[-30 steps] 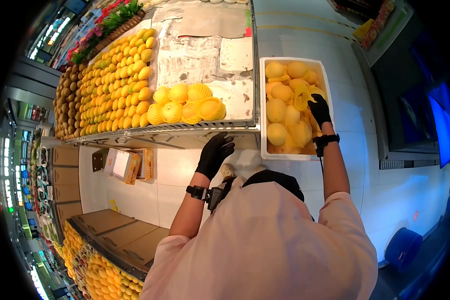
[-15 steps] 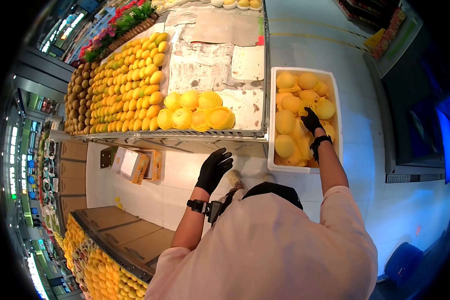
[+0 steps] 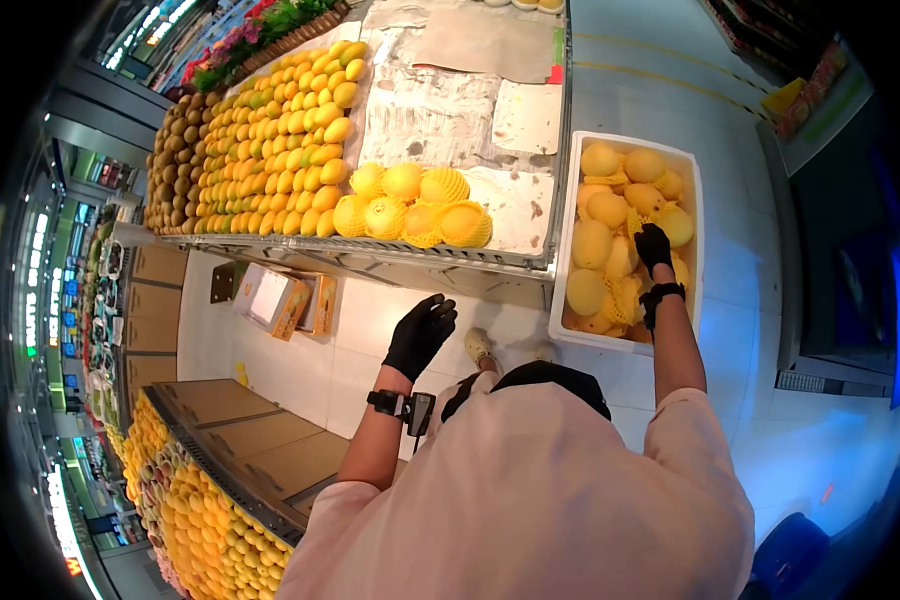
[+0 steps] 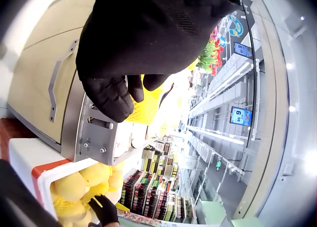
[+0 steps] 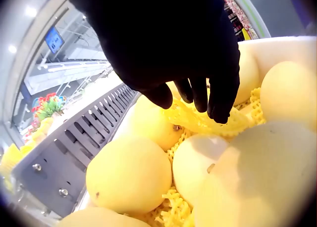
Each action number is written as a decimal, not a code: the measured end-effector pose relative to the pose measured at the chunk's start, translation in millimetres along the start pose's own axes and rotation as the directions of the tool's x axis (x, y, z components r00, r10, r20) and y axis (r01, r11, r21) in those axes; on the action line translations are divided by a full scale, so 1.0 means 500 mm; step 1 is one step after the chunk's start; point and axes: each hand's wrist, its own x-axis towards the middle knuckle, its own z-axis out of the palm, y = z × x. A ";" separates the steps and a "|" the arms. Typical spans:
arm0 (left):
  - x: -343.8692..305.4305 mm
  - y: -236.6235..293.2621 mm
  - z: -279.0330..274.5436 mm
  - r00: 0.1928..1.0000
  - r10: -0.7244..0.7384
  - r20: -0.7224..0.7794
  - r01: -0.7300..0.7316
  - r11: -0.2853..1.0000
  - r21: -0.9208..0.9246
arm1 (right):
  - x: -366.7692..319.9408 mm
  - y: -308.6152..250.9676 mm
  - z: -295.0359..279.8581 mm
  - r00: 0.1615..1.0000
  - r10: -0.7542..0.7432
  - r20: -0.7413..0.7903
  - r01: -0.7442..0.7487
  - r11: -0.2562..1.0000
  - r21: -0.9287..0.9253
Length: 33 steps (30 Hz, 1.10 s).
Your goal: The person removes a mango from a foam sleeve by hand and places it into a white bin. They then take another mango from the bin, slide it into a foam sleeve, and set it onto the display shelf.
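In the head view my gloved right hand (image 3: 654, 248) reaches down into a white foam box (image 3: 566, 262) of yellow round fruit (image 3: 591, 243). The right wrist view shows its thumb and fingertips pinching a loose yellow foam net (image 5: 205, 122), which lies over fruit. Bare fruit (image 5: 129, 175) sits just below that hand (image 5: 190, 100). My left hand (image 3: 420, 335), also gloved, hangs in front of the display's edge, its fingers loosely bent around nothing. On the display beyond it are several netted fruit (image 3: 384, 218).
A metal rim (image 3: 440, 254) edges the display, with rows of mangoes (image 3: 280, 150) on its left part and brown fruit (image 3: 175, 150) beyond. Opened cartons (image 3: 288, 303) lie on the floor. Another fruit stand (image 3: 195, 500) is at the lower left, a blue bin (image 3: 790, 552) at the lower right.
Within the box, my right hand has moved left from beside the right wall, and a bare fruit there has come into sight. The display and box have shifted right in the head view.
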 end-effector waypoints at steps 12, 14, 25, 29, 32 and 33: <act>0.036 0.041 -0.025 0.971 -0.059 0.231 0.144 0.918 -0.369 | -0.013 -0.054 -0.061 0.812 -0.456 -0.363 0.461 0.884 -0.080; 0.041 0.049 -0.032 0.957 -0.009 0.291 0.084 0.965 -0.248 | -0.040 -0.082 -0.069 0.850 -0.390 -0.355 0.472 0.863 0.182; 0.143 0.106 -0.110 0.756 0.336 0.562 -0.401 -0.440 0.803 | -0.186 -0.267 -0.062 0.973 -0.213 0.090 0.112 0.776 0.621; 0.172 0.146 -0.139 0.777 0.406 0.480 -0.473 -0.127 0.872 | -0.194 -0.281 -0.026 0.963 -0.249 0.107 0.134 0.778 0.613; 0.168 0.176 -0.154 0.789 0.433 0.437 -0.491 0.016 0.871 | -0.189 -0.289 0.007 0.958 -0.268 0.105 0.135 0.740 0.659; 0.170 0.184 -0.161 0.828 0.366 0.425 -0.547 0.359 0.756 | -0.191 -0.302 0.011 0.950 -0.294 0.103 0.164 0.755 0.635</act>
